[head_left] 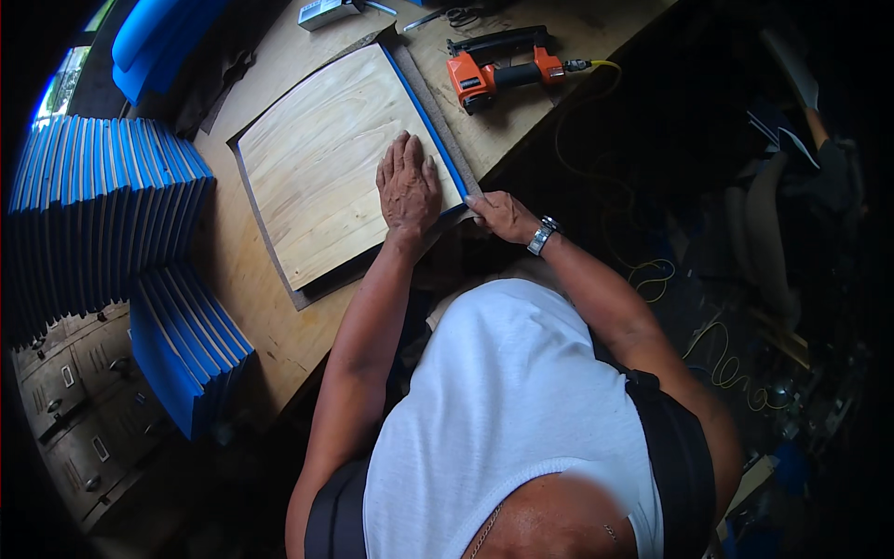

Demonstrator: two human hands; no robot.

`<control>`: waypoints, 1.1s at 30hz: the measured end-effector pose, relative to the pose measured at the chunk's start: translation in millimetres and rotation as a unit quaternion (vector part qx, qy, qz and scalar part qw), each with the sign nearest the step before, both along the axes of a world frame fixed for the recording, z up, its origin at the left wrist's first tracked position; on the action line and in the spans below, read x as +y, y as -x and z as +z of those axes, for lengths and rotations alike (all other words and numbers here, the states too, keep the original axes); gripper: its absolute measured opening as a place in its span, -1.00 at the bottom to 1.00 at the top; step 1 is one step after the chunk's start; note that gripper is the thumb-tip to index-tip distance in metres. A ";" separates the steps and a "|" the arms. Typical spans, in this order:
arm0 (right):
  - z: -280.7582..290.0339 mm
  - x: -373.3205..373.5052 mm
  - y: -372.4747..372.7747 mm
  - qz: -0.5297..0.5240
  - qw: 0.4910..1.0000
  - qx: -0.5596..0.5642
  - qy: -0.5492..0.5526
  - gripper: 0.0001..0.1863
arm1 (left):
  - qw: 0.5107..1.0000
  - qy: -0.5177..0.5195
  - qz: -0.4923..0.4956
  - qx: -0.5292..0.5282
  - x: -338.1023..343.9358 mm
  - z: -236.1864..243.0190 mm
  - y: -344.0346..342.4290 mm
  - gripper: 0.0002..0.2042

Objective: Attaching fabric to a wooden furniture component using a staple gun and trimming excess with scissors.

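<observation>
Around the bench: tools and stacked blue panels

Orange pneumatic nailer (498, 67) lying at the far edge of the wooden workbench (251, 307), yellow coiled hose (652, 270) trailing off it, scissors (447, 16) just beyond; rows of blue panels (102, 214) upright at left, above a metal drawer cabinet (74, 410).

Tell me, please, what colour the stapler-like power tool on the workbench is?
The power tool is orange with black parts, seen best in the head view.
</observation>
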State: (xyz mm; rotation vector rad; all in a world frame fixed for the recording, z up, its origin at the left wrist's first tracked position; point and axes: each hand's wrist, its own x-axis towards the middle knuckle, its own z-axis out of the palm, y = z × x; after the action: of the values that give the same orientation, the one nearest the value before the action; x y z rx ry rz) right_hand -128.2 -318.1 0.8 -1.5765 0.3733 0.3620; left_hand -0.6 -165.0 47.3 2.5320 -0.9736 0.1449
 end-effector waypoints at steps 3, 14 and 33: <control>21.4 3.2 -0.1 0.027 0.991 -0.104 0.078 -0.47 | 0.997 -0.002 0.073 -0.010 -7.3 -9.3 5.9 -0.57; 7.6 -1.2 6.7 0.015 0.996 -0.088 -0.012 -0.49 | 0.997 -0.036 0.073 -0.016 -11.1 -9.9 -1.2 -0.55; -44.5 2.0 0.8 -0.050 0.996 0.028 -0.063 -0.47 | 0.997 -0.075 -0.005 -0.023 -24.1 -1.6 -3.7 -0.46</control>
State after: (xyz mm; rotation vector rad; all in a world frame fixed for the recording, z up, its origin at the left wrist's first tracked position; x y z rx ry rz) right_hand -129.0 -316.1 -43.7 -1.4208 0.4626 0.3468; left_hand 3.1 -189.1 45.7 2.6691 -1.0504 0.1314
